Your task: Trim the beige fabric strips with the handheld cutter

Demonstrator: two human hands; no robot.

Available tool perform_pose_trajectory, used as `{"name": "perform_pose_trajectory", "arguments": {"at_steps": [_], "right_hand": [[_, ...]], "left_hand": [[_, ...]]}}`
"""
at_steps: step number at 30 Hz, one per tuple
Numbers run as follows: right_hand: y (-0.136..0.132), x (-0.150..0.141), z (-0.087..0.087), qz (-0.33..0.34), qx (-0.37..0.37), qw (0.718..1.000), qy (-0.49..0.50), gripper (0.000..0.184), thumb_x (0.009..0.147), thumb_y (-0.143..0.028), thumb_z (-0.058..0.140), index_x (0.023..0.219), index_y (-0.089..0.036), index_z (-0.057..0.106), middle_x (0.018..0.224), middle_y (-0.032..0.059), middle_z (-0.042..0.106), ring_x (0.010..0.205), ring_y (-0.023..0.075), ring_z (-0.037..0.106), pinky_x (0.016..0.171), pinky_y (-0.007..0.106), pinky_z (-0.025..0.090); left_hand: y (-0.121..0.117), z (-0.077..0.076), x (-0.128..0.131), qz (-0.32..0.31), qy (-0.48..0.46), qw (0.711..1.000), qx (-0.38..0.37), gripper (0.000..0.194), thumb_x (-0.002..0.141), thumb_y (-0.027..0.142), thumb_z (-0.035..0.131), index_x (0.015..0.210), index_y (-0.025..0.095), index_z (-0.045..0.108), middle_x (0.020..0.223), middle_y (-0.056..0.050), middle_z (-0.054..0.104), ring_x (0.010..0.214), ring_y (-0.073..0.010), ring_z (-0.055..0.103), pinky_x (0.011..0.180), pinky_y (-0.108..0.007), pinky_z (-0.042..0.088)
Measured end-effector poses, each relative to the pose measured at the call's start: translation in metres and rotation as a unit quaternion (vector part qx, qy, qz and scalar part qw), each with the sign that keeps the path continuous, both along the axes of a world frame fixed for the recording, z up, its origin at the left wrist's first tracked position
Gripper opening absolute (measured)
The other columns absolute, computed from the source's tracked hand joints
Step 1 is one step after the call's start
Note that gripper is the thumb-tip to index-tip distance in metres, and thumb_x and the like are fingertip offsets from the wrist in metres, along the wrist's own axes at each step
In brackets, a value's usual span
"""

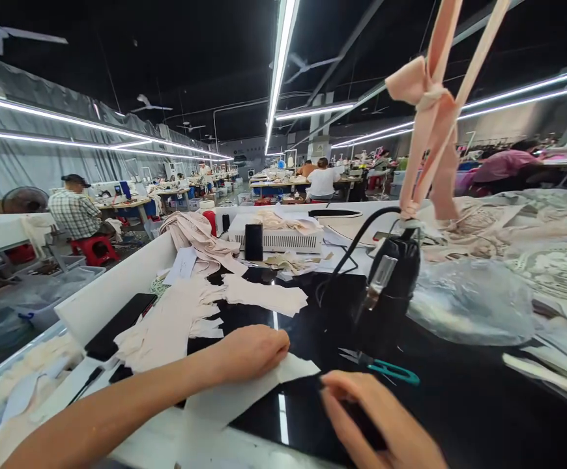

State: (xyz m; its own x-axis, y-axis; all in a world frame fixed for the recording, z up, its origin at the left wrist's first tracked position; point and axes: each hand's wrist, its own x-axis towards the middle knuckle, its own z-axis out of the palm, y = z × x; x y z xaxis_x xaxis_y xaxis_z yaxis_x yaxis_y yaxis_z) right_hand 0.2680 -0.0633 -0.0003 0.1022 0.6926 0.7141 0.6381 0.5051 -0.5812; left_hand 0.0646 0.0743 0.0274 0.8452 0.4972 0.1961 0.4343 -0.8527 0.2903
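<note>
My left hand (pixel 259 350) is closed over a cream fabric piece (pixel 234 400) at the near edge of the black table surface; its fingertips are hidden. One pointed corner of the piece sticks out to the right. Close to that corner is my right hand (pixel 376 417), slightly blurred, with thumb and forefinger drawn together at the tips. Whatever it may pinch is too small to make out. Beyond my left hand lie another cut cream piece (pixel 266 296) and a pile of cream fabric pieces (pixel 166 326). Teal-handled thread snips (pixel 393 371) lie beyond my right hand.
A black machine head (pixel 391 280) with a cable stands at centre right, pink fabric strips (pixel 433 111) hanging above it. A clear plastic bag (pixel 469 303) and more fabric lie to its right. At left is a dark phone (pixel 120 326). Several people sit at tables behind.
</note>
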Motion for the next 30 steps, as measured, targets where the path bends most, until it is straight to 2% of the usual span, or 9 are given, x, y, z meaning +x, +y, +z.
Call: {"name": "perform_pose_trajectory", "arguments": {"at_steps": [3, 5, 7, 9, 12, 15, 19, 24, 30], "right_hand": [[0.019, -0.015, -0.017, 0.054, -0.04, 0.996, -0.063, 0.029, 0.096, -0.051, 0.072, 0.125, -0.048, 0.078, 0.123, -0.0046, 0.082, 0.107, 0.0331, 0.082, 0.084, 0.04, 0.072], [0.04, -0.028, -0.02, 0.059, -0.087, 0.993, -0.061, 0.036, 0.092, -0.051, 0.075, 0.128, -0.047, 0.078, 0.127, -0.0022, 0.081, 0.114, 0.0358, 0.081, 0.087, 0.042, 0.072], [0.064, -0.039, -0.018, 0.091, -0.131, 0.987, -0.032, 0.031, 0.089, -0.047, 0.074, 0.118, -0.042, 0.083, 0.112, 0.0007, 0.084, 0.103, 0.0341, 0.083, 0.083, 0.04, 0.071], [0.091, -0.043, -0.011, 0.106, -0.153, 0.983, -0.007, 0.021, 0.088, -0.04, 0.068, 0.098, -0.036, 0.085, 0.097, 0.0018, 0.085, 0.092, 0.0313, 0.083, 0.082, 0.038, 0.069], [0.134, -0.035, 0.002, 0.076, -0.157, 0.985, 0.008, 0.03, 0.09, -0.043, 0.059, 0.096, -0.029, 0.085, 0.088, 0.0043, 0.084, 0.079, 0.0304, 0.08, 0.072, 0.038, 0.065], [0.175, -0.017, 0.015, 0.025, -0.163, 0.986, 0.016, 0.033, 0.093, -0.046, 0.058, 0.101, -0.026, 0.084, 0.086, 0.0035, 0.082, 0.076, 0.0263, 0.076, 0.07, 0.035, 0.06], [0.212, 0.001, 0.022, -0.021, -0.192, 0.981, 0.004, 0.025, 0.102, -0.042, 0.067, 0.102, -0.02, 0.077, 0.09, 0.0022, 0.078, 0.081, 0.02, 0.074, 0.079, 0.036, 0.06], [0.229, 0.009, 0.018, -0.055, -0.222, 0.973, -0.036, 0.027, 0.105, -0.044, 0.07, 0.106, -0.018, 0.074, 0.103, 0.0041, 0.076, 0.096, 0.0209, 0.074, 0.093, 0.042, 0.061], [0.238, 0.012, 0.016, -0.076, -0.236, 0.964, -0.093, 0.024, 0.106, -0.041, 0.069, 0.113, -0.018, 0.073, 0.106, 0.0049, 0.076, 0.099, 0.0219, 0.073, 0.094, 0.043, 0.06]], "left_hand": [[0.012, 0.023, 0.002, 0.048, -0.053, 0.997, -0.019, 0.012, 0.109, 0.024, 0.048, 0.104, 0.021, 0.058, 0.083, 0.0, 0.065, 0.075, -0.0194, 0.064, 0.073, -0.029, 0.049], [0.025, 0.038, 0.004, 0.077, -0.097, 0.992, -0.033, 0.011, 0.108, 0.024, 0.048, 0.107, 0.022, 0.058, 0.081, 0.002, 0.063, 0.072, -0.0174, 0.061, 0.071, -0.027, 0.047], [0.043, 0.051, 0.005, 0.106, -0.141, 0.983, -0.045, 0.01, 0.105, 0.023, 0.051, 0.11, 0.022, 0.059, 0.078, 0.004, 0.061, 0.073, -0.0164, 0.061, 0.071, -0.026, 0.047], [0.063, 0.06, 0.002, 0.135, -0.179, 0.973, -0.057, 0.014, 0.101, 0.022, 0.055, 0.114, 0.021, 0.061, 0.078, 0.005, 0.06, 0.074, -0.0159, 0.061, 0.071, -0.025, 0.048], [0.096, 0.065, -0.008, 0.195, -0.217, 0.954, -0.077, 0.02, 0.1, 0.021, 0.057, 0.119, 0.02, 0.065, 0.076, 0.006, 0.06, 0.069, -0.0144, 0.06, 0.067, -0.024, 0.048], [0.12, 0.06, -0.02, 0.26, -0.229, 0.933, -0.096, 0.019, 0.104, 0.021, 0.059, 0.121, 0.017, 0.067, 0.079, 0.004, 0.062, 0.067, -0.0137, 0.062, 0.066, -0.025, 0.052], [0.134, 0.042, -0.025, 0.318, -0.211, 0.917, -0.12, 0.026, 0.109, 0.036, 0.069, 0.124, 0.015, 0.068, 0.106, -0.005, 0.071, 0.084, -0.0168, 0.07, 0.074, -0.032, 0.062], [0.133, 0.02, -0.025, 0.339, -0.163, 0.916, -0.14, 0.031, 0.109, 0.038, 0.068, 0.132, 0.016, 0.066, 0.117, -0.008, 0.071, 0.092, -0.0191, 0.073, 0.078, -0.035, 0.066], [0.133, 0.007, -0.027, 0.339, -0.097, 0.932, -0.09, 0.032, 0.109, 0.038, 0.069, 0.133, 0.016, 0.067, 0.126, -0.01, 0.071, 0.105, -0.0232, 0.073, 0.091, -0.043, 0.065]]}}
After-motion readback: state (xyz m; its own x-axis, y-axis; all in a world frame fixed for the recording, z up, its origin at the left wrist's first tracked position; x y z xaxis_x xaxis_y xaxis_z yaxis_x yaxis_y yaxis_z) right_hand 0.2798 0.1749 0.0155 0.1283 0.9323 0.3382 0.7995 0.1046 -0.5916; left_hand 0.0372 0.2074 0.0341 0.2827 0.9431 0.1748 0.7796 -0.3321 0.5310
